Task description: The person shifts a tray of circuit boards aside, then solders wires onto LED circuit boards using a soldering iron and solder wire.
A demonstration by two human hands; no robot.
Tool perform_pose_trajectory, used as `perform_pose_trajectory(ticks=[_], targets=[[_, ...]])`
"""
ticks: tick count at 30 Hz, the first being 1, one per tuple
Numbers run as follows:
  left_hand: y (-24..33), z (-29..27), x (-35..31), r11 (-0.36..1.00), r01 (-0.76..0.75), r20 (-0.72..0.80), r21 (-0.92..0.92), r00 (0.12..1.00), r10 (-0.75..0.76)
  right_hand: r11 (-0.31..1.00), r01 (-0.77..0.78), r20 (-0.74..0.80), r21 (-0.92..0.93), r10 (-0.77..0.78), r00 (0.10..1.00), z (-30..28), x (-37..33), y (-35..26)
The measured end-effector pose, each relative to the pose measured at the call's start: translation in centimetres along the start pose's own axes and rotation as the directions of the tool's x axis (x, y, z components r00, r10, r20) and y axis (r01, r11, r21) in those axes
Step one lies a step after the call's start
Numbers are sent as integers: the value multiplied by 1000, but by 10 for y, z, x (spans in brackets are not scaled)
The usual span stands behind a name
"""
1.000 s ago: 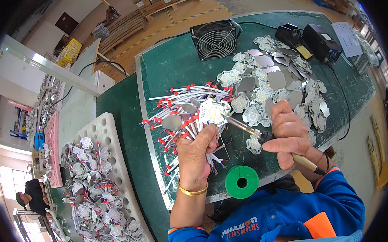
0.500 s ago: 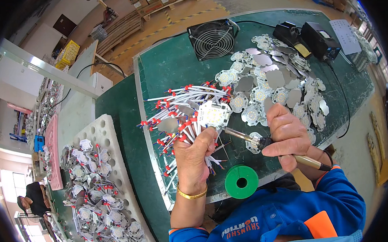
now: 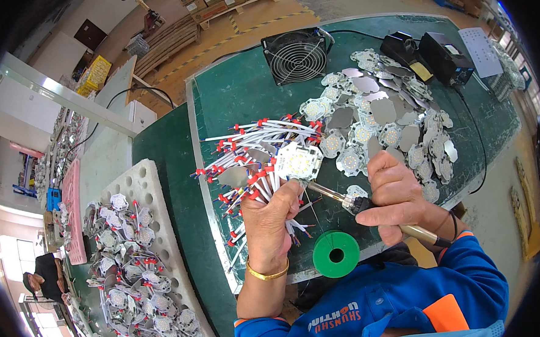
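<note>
Between thumb and fingers, my left hand [image 3: 267, 216] grips a white LED circuit board [image 3: 299, 161] above a heap of white cables [image 3: 261, 182] with red ties. My right hand [image 3: 399, 192] is closed round a soldering iron [image 3: 352, 202], whose metal tip reaches the board's lower edge beside my left thumb. Whether the tip touches the board I cannot tell. A thin solder wire runs up near the board from a green spool [image 3: 336, 254] at the table's near edge. One loose LED board [image 3: 357, 192] lies partly behind the iron.
Many LED boards [image 3: 361, 132] are piled at the right. A black fan [image 3: 294, 56] stands at the back, with a black soldering station [image 3: 446, 58] farther right. On the left, a white foam tray [image 3: 173, 247] bears a heap of wired boards. A person [image 3: 46, 276] is at far left.
My right hand and the soldering iron have shifted slightly, the handle dropping lower and the tip moving a little down along the board's edge. My left hand and the board stay almost still.
</note>
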State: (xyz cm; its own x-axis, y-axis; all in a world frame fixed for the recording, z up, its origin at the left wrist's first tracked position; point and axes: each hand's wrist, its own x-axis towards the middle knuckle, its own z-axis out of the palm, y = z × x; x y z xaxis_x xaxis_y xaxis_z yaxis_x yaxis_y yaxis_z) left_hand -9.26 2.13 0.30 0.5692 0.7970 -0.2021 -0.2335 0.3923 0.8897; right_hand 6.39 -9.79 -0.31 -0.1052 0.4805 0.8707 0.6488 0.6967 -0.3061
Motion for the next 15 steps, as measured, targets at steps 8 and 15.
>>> perform_pose_trajectory(ticks=[8, 15], targets=[[-6, -6, 5, 998, 35, 28, -51, 999, -33, 987, 100, 70, -126, -92, 993, 2, 0, 1], [-12, -5, 6, 993, 98, 86, -69, 992, -92, 997, 10, -81, -78, -17, 997, -2, -11, 7]])
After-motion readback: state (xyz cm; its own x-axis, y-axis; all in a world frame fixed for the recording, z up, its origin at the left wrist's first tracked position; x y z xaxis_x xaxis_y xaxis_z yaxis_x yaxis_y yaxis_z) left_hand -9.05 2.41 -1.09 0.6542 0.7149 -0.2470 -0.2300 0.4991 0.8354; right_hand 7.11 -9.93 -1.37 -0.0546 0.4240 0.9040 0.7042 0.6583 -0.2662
